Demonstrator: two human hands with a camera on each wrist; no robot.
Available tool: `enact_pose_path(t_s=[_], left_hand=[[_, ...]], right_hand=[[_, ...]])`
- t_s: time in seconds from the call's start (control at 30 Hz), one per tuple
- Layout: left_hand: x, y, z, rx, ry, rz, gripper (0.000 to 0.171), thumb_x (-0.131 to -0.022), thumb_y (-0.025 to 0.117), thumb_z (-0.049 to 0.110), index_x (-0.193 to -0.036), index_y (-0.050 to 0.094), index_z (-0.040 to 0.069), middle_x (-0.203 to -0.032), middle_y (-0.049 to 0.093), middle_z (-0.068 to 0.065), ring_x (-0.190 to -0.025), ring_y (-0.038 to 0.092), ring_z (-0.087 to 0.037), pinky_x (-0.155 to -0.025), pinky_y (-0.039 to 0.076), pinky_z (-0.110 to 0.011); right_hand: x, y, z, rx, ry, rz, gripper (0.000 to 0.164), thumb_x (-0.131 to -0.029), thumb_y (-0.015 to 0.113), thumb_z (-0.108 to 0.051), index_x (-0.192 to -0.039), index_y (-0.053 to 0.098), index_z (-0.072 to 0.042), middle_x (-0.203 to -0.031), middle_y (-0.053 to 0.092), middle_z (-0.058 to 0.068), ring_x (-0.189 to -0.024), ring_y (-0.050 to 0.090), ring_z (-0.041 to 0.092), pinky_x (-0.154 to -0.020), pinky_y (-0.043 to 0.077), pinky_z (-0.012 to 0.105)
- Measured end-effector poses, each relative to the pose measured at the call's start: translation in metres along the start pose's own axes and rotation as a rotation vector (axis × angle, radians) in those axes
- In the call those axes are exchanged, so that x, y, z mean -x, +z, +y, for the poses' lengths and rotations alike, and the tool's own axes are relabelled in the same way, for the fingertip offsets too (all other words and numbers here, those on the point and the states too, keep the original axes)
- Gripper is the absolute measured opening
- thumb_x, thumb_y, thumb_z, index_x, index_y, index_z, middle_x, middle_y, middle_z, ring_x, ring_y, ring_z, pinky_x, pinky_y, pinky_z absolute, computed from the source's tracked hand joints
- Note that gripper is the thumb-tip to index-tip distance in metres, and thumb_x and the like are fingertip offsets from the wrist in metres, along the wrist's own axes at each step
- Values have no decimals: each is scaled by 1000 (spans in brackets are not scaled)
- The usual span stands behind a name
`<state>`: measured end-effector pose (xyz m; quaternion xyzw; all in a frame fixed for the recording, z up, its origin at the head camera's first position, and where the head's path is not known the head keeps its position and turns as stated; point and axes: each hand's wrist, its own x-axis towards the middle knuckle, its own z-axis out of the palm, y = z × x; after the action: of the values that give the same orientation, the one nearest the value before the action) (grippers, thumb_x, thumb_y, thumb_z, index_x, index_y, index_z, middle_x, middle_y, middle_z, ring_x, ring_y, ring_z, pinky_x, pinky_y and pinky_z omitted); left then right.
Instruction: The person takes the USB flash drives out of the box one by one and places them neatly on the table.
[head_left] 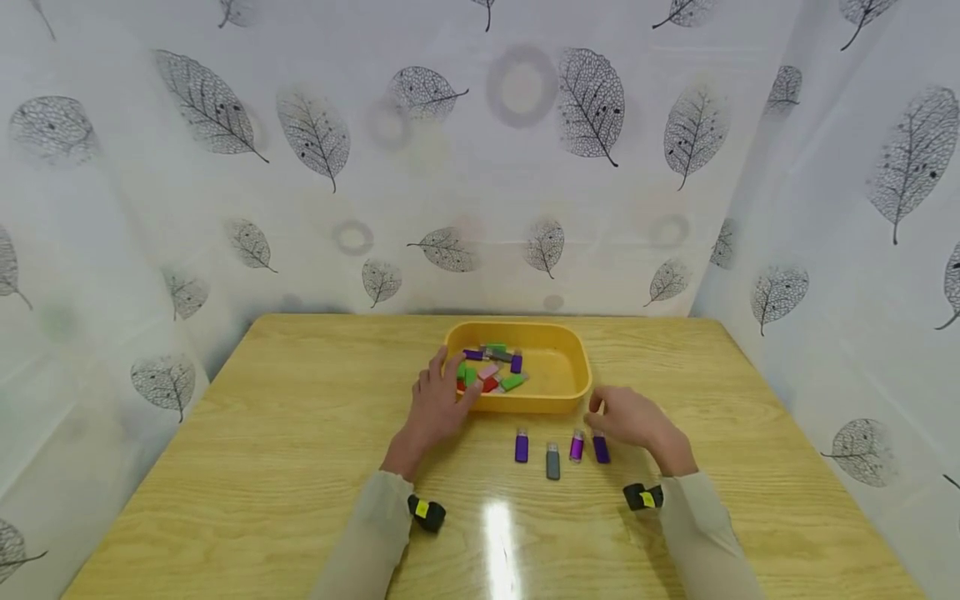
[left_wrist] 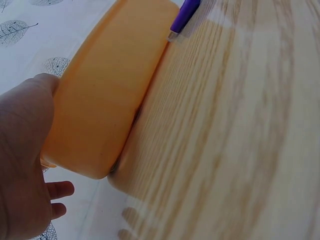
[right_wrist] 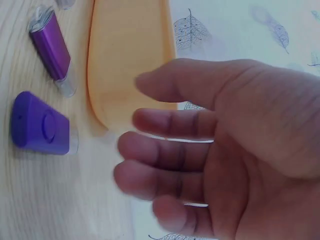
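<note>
My left hand holds the left end of a yellow plastic tray, the thumb over its near rim and fingers around its left side. Inside the tray's left half lie several USB flash drives, green, red, pink, purple and grey. My right hand hovers by the tray's near right corner, its fingers loosely bent with nothing between them. Below it sits a purple flash drive, and beside that a metallic magenta one. Further left on the table are a grey drive and another purple drive.
The light wooden table has a white curtain with leaf prints behind it and at both sides. Black wrist cameras are strapped at the left sleeve and right sleeve. A bright reflection lies on the front of the tabletop.
</note>
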<state>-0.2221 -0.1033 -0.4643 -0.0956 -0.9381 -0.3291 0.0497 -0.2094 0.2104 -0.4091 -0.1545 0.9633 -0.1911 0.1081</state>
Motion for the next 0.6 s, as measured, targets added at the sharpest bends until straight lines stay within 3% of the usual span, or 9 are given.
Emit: enact_pose_path(t_s=[0.37,0.6], left_hand=[[0,0,-1,-9,11,11,68,-100,47,51,-153,31,12,-162,12,-18,-139,27,-47,-112,22,-64],[-2,2,-2,-7,8,11,68,-100,46,53,-153,31,14,-163,12,-16,-139,27,-46,-112,22,-62]], right_hand=[[-6,2,-13,-32,-138,303,8,-92,64,-16,-95,65,-8,-79,62,0,-61,50,12,-57,44,30],[-15,7,-20,7,-169,343,5,-90,67,-14,-89,68,-9,-86,64,3,-70,57,15,-63,50,34]])
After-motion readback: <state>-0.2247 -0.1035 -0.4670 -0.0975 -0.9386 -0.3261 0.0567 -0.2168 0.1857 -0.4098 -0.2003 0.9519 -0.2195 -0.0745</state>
